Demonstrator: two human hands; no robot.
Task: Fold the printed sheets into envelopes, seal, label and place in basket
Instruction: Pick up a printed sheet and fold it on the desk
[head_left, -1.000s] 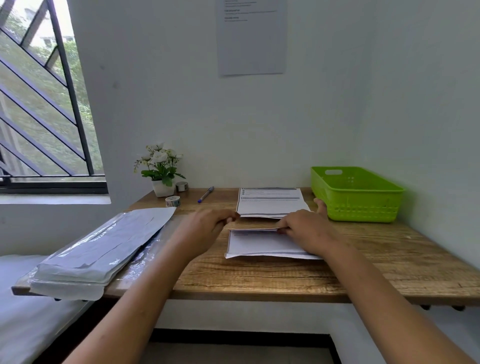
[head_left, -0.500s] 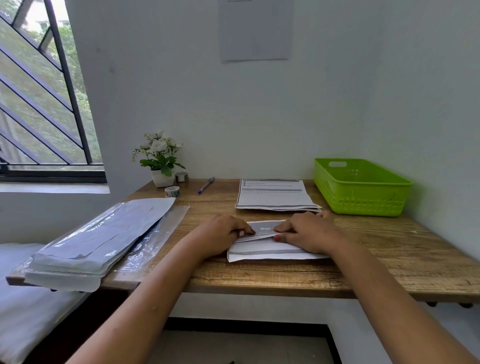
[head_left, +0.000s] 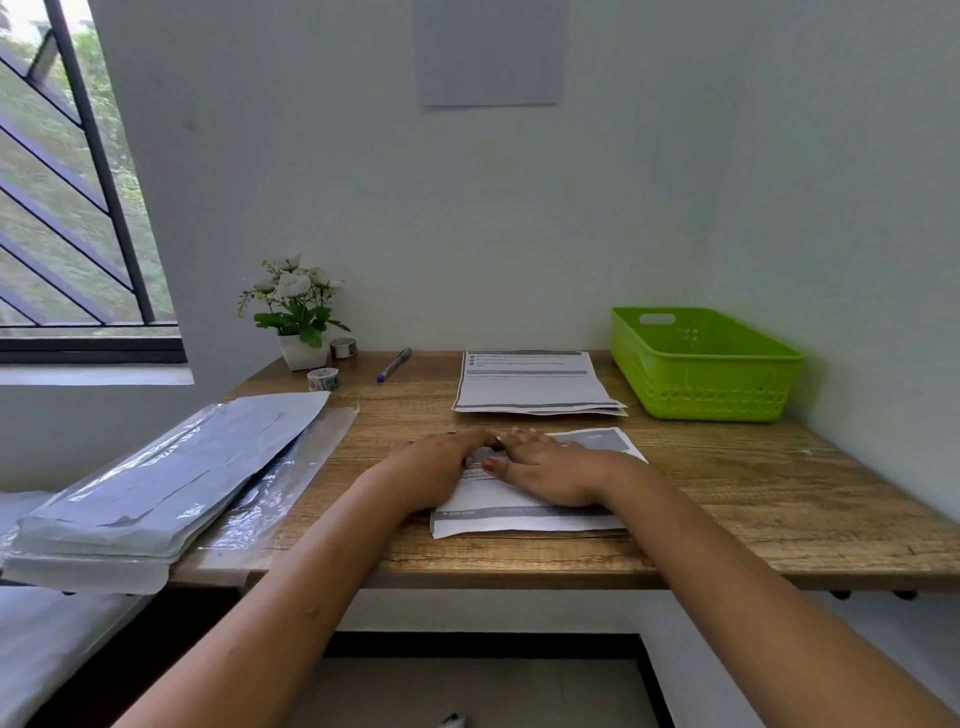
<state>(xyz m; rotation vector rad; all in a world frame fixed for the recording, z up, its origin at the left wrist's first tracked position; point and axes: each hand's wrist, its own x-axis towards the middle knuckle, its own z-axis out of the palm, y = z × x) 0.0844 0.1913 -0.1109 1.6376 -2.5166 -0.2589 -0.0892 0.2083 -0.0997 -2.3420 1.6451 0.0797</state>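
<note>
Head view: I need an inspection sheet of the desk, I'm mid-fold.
Surface: wooden desk, grain bare at right.
Job's things: folded printed sheet under both hands; stack of printed sheets behind it; green basket at back right; envelope pack in clear plastic, overhanging the left edge; pen; front tape roll; rear tape roll.
Clutter: flower pot at back left.
Hands: right hand flat on the sheet; left hand beside it on the sheet, grip unclear.
Cables: nothing seen.
Surroundings: barred window at left; paper on the wall.
</note>
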